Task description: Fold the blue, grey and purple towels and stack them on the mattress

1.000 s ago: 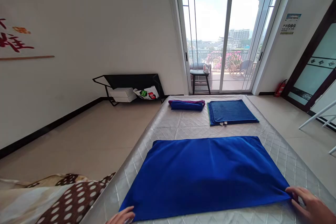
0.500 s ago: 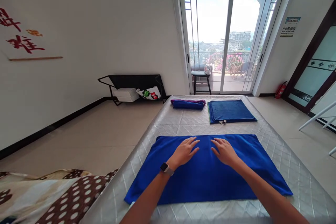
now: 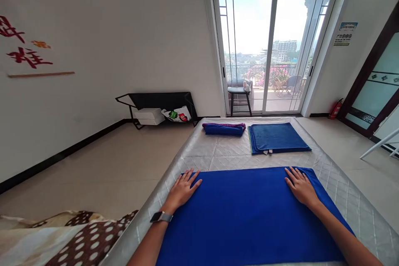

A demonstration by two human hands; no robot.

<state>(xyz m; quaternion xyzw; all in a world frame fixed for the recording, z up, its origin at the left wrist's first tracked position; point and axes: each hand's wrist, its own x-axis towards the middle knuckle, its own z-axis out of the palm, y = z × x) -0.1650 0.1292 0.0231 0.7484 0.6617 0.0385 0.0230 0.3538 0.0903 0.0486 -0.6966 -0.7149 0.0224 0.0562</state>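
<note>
A blue cloth (image 3: 243,216), like a towel, lies spread flat on the silvery quilted mattress (image 3: 199,149). My left hand (image 3: 183,188), with a watch (image 3: 161,216) at its wrist, rests on the cloth's far left corner, fingers spread. On the far right part of the cloth lies my right hand (image 3: 301,186), its fingers stretched out too. Neither hand grips anything. Beyond them, a rolled blue and purple cloth (image 3: 224,129) sits on the left and a folded dark blue cloth (image 3: 279,137) with small white tags on the right.
A brown dotted blanket (image 3: 90,241) is at the lower left. Against the wall stands a black rack (image 3: 160,99) holding white boxes (image 3: 149,116) and a printed bag (image 3: 177,114). A stool (image 3: 238,91) is by the sliding glass door. A fire extinguisher (image 3: 336,109) stands at right.
My hands have moved apart over the blue cloth, left hand to the left and right hand to the right. The cloth's far edge looks smoother, and the view has tilted slightly up.
</note>
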